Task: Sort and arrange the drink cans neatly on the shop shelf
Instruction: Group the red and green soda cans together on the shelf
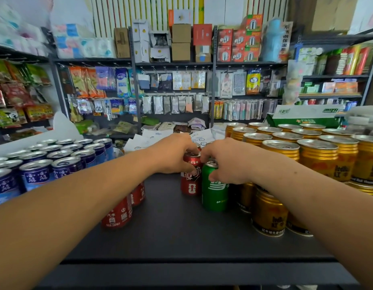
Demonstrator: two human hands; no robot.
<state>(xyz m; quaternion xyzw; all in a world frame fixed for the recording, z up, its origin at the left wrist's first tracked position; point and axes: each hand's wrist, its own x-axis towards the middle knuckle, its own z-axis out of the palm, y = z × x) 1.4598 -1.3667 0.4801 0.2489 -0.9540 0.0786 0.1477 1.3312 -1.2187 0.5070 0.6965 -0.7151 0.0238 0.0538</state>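
Note:
On the dark shelf top [171, 233] a red can [191, 182] stands upright beside a green can [215, 195], touching it. My left hand [173, 153] is closed around the top of the red can. The fingers of my right hand [225, 162] grip the top of the green can. More red cans [120, 212] stand under my left forearm, partly hidden. Another can top shows just behind my hands, mostly hidden.
Several blue cans [39, 174] fill the left side in rows. Gold cans [319, 155] are stacked in two layers on the right, with lower ones [269, 212] near my right forearm. Shop racks of packets and boxes [181, 45] rise behind. The shelf's front edge [181, 268] is near me.

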